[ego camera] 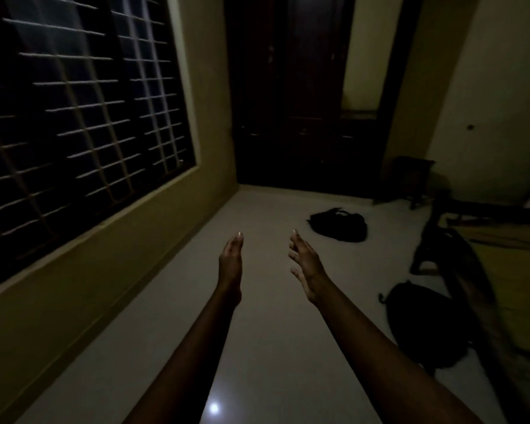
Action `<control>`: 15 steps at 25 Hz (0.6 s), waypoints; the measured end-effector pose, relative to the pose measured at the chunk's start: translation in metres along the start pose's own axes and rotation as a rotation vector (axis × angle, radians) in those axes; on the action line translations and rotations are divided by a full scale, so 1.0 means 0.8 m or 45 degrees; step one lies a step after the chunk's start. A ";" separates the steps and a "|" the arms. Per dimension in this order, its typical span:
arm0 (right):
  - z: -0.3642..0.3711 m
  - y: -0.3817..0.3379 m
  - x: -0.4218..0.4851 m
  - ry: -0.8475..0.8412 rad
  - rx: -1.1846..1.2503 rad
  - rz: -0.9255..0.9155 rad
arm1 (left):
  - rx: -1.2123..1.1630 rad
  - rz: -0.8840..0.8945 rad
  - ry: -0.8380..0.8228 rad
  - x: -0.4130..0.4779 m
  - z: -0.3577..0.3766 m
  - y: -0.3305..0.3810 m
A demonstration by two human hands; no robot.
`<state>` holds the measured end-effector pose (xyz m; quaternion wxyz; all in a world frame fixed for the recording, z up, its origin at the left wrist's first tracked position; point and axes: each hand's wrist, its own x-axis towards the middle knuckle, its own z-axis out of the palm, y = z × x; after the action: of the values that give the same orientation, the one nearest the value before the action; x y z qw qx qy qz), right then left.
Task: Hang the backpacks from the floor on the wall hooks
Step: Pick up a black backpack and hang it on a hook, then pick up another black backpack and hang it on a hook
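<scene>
Two black backpacks lie on the pale tiled floor in a dim room. One backpack [339,225] lies flat further off, right of centre. The nearer backpack [423,324] sits at the right beside the bed frame. My left hand [231,261] and my right hand [307,266] are stretched out in front of me over bare floor, palms facing each other, fingers straight, holding nothing. Both hands are well short of either backpack. No wall hooks show clearly; a small dark spot [470,127] sits on the right wall.
A barred window [74,111] fills the left wall. A dark wardrobe [291,93] stands at the far end. A small dark stool [413,179] sits in the far right corner. A wooden bed frame [459,270] runs along the right.
</scene>
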<state>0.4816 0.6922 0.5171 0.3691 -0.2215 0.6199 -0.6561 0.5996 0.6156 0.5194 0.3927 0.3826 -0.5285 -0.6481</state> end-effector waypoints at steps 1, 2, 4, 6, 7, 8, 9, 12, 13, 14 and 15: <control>-0.033 0.001 0.017 0.051 0.010 0.010 | 0.005 -0.023 -0.059 0.015 0.035 -0.010; -0.061 0.002 0.034 0.093 0.018 0.015 | 0.009 -0.044 -0.105 0.031 0.065 -0.018; -0.111 0.003 0.074 0.184 0.036 0.024 | 0.023 -0.079 -0.177 0.069 0.123 -0.033; -0.150 0.004 0.119 0.262 0.057 0.037 | 0.028 -0.095 -0.245 0.112 0.175 -0.051; -0.164 0.005 0.139 0.292 0.067 0.055 | 0.028 -0.108 -0.273 0.132 0.196 -0.059; -0.180 0.004 0.159 0.331 0.084 0.081 | 0.032 -0.134 -0.312 0.153 0.221 -0.068; -0.192 0.002 0.176 0.366 0.092 0.105 | 0.032 -0.154 -0.344 0.171 0.242 -0.076; -0.240 0.001 0.234 0.498 0.097 0.163 | 0.056 -0.244 -0.451 0.230 0.316 -0.102; -0.257 0.003 0.250 0.540 0.101 0.177 | 0.069 -0.261 -0.491 0.247 0.340 -0.113; -0.273 0.005 0.261 0.571 0.107 0.194 | 0.075 -0.287 -0.527 0.259 0.363 -0.124; -0.286 0.006 0.268 0.592 0.107 0.213 | 0.071 -0.313 -0.551 0.265 0.381 -0.133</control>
<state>0.1767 0.6786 0.4460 0.2785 0.0031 0.6766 -0.6817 0.2264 0.5531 0.4425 0.1779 0.3072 -0.5672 -0.7431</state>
